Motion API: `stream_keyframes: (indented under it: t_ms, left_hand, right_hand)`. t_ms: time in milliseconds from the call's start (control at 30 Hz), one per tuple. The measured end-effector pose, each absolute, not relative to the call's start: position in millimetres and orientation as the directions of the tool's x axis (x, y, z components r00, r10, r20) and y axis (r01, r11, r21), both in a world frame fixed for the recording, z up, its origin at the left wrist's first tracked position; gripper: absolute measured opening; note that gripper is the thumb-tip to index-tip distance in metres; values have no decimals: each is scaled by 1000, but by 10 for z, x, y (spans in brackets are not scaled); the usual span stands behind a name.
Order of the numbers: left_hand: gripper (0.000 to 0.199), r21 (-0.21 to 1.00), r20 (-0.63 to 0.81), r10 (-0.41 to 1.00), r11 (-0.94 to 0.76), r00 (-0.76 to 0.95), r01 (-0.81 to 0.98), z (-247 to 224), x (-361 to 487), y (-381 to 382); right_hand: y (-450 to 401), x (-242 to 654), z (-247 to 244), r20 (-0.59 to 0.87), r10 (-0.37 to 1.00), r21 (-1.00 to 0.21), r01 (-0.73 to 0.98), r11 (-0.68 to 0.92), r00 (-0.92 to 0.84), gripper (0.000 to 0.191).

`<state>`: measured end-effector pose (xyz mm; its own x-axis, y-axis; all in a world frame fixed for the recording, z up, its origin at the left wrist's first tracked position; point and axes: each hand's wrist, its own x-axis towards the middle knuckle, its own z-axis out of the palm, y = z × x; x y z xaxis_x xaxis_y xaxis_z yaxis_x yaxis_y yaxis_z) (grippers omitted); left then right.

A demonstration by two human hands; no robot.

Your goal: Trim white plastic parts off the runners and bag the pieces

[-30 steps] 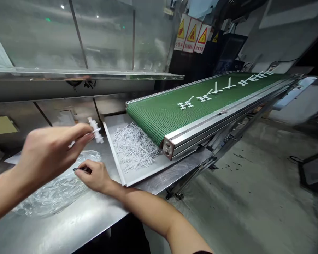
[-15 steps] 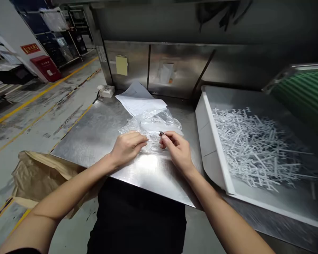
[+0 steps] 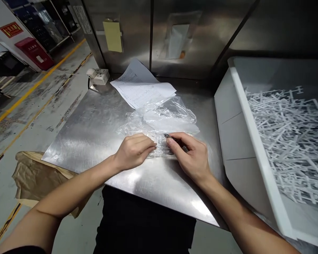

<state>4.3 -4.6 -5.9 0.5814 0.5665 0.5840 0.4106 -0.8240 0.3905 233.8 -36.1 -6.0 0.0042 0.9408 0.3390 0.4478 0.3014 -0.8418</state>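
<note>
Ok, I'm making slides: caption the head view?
Bare left hand and right hand pinching a small dark object, at a clear crumpled plastic bag.

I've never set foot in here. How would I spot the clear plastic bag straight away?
On the metal table, look left of the big white bin and find the printed papers. The clear plastic bag spreads on the near side of them, by the left hand and right hand. Unlike the opaque papers, it is see-through, crumpled and glossy.
</note>
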Motion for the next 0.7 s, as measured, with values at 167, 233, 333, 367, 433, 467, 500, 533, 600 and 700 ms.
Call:
stream_keyframes:
  t_ms: [167, 233, 333, 367, 433, 467, 500, 533, 600, 700]
  left_hand:
    - [13, 350, 622, 524, -851, 582, 393, -44, 56, -76]
    - [14, 331, 620, 516, -855, 591, 399, -36, 61, -85]
    - [15, 298, 624, 496, -865, 604, 403, -38, 64, -95]
    - [15, 290, 628, 490, -868, 605, 403, -42, 65, -97]
    - [15, 278, 637, 483, -871, 602, 405, -52, 69, -98]
    - [15, 272, 642, 478, -873, 599, 405, -58, 72, -97]
    - [14, 264, 651, 470, -876, 596, 403, -63, 75, -97]
    - [14, 254, 660, 460, -881, 593, 400, -69, 79, -97]
    - [13, 228, 679, 437, -889, 590, 396, -78, 85, -100]
    - [13, 180, 684, 416, -893, 600, 413, -92, 93, -113]
  right_hand:
    - [-406, 2318, -41, 309, 951, -849, 450, 277, -3, 17]
    - [-424, 2310, -36, 309, 951, -850, 444, 285, -19, 16]
    - [-444, 2300, -32, 325, 945, -843, 440, 309, -40, 14]
    - [-448, 2297, -31, 330, 943, -841, 441, 315, -44, 14]
    - [-453, 2294, -27, 343, 938, -835, 443, 328, -49, 13]
    - [-454, 2293, -24, 347, 936, -833, 443, 333, -52, 13]
    - [-455, 2291, -20, 352, 935, -831, 441, 338, -54, 12]
    - [-457, 2288, -15, 355, 933, -831, 437, 343, -57, 12]
    - [-461, 2282, -6, 357, 932, -834, 429, 348, -62, 11]
    - [-469, 2270, 2, 355, 933, -839, 418, 349, -64, 10]
